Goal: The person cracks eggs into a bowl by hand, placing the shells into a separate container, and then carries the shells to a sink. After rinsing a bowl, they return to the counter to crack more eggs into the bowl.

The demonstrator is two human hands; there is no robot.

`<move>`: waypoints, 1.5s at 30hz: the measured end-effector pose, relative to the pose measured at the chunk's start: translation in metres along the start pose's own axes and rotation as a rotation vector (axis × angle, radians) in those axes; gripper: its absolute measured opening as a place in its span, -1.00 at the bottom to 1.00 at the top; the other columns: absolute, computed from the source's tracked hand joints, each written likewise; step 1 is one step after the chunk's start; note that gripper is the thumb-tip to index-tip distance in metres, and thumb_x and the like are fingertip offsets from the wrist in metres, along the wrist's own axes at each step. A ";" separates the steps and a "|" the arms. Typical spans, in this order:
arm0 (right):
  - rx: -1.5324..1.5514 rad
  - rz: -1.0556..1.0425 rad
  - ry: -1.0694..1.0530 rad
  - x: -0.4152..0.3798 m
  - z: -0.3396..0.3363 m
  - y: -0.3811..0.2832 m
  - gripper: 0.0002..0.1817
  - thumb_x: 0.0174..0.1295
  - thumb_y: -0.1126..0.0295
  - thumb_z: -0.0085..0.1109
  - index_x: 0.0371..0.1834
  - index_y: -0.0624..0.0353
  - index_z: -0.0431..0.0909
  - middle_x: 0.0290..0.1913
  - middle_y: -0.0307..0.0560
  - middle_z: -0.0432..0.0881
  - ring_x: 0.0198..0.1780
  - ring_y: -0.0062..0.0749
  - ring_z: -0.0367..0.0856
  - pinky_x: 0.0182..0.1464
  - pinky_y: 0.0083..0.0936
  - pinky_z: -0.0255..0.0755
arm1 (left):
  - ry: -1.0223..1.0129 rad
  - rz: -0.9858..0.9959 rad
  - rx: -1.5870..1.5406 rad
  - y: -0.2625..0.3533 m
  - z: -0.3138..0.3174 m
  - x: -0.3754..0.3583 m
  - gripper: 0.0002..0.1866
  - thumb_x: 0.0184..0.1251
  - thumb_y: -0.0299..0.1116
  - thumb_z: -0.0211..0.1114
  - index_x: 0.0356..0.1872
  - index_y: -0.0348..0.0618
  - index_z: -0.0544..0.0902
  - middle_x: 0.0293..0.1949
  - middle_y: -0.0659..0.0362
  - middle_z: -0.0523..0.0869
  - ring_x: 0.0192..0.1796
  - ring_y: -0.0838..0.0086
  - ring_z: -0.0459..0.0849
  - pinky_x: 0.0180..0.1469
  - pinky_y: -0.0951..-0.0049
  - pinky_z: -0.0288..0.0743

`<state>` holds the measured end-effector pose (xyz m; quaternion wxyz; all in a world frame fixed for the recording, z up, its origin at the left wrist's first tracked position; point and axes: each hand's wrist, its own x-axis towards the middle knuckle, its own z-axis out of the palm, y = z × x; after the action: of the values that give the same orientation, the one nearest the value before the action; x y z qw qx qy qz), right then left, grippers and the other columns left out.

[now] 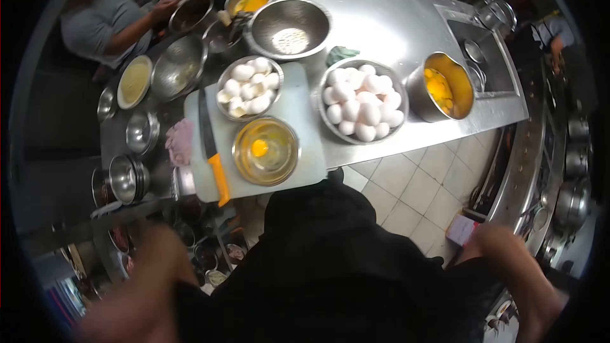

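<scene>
Both my arms are bent at the lower edge of the head view. The left forearm [136,298] is blurred and runs out at the lower left; the right forearm [527,279] leaves at the lower right. Neither hand shows. In front of me, a white cutting board [311,152] carries a glass bowl [279,164] with a cracked egg in it. Behind that sits a metal bowl of eggshells [248,86]. A knife [217,174] with an orange handle lies along the board's left side. Whole white eggs [362,101] fill a bowl to the right, beside a metal pot [427,100] holding yolks.
A large metal bowl [289,16] stands behind the board. Pink gloves [180,142] and stacked metal bowls [127,178] are on the left, with a sink [502,82] at the right. Another person [105,22] works at the upper left; a person's arm [556,44] shows at the far right.
</scene>
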<state>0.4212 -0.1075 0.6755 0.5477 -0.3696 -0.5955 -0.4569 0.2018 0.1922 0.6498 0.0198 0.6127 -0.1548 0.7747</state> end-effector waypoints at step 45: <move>0.411 1.197 -1.019 -0.337 0.275 -0.026 -0.58 0.00 0.48 0.28 0.01 0.22 0.61 -0.28 0.03 0.69 -0.39 -0.32 0.65 -0.24 -0.53 0.49 | -0.836 -1.717 -0.223 0.003 -0.089 -0.301 -0.51 0.16 -0.67 0.20 0.19 -0.23 0.51 0.04 0.02 0.59 -0.06 0.42 0.62 -0.04 0.52 0.55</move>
<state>0.3528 0.1654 0.3430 0.4176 -0.6802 -0.5453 0.2561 0.1920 0.2604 0.3433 0.5817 0.7385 0.2793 0.1957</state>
